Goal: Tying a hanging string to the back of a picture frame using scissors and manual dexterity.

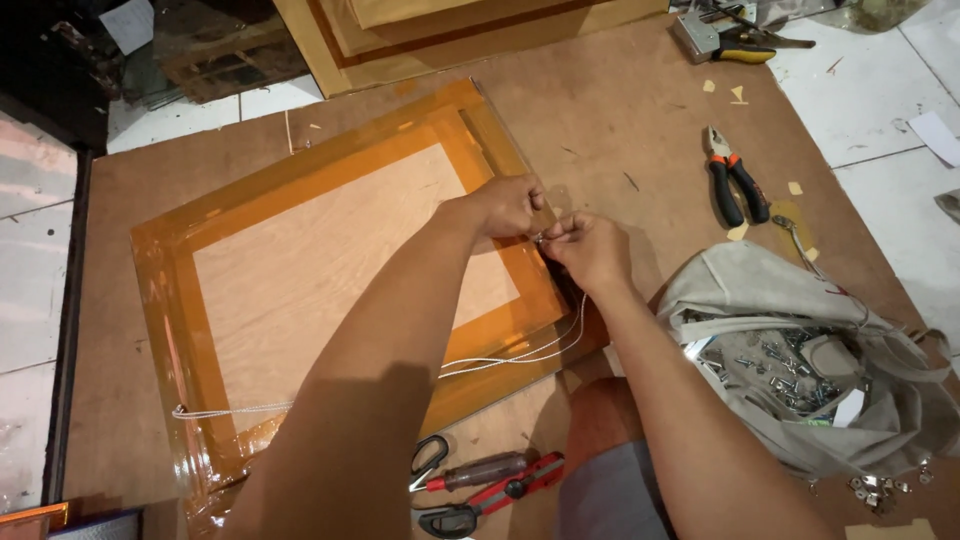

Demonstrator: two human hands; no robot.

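Both hands meet at the right edge of the taped frame back [330,270] — left hand [510,205] pinched on a small fitting, right hand [590,250] pinching the white cord [520,352]. The cord trails from the fingers toward the person, then runs left along the frame's near edge.

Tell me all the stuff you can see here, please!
Framed board: one, pale wood with orange-brown taped border, lying on the brown sheet.
String: one, white, running across the board's lower edge up to the hands.
Pliers: one, black and orange handles, upper right.
Stapler tool: one, grey and yellow, top right.
Bag: one, grey cloth, right, holding small metal screws.
Scissors: one, red and black, bottom centre.
Screwdriver: one, dark reddish handle, beside the scissors.
Left hand: one, on the board's right edge.
Right hand: one, fingers pinching the string.
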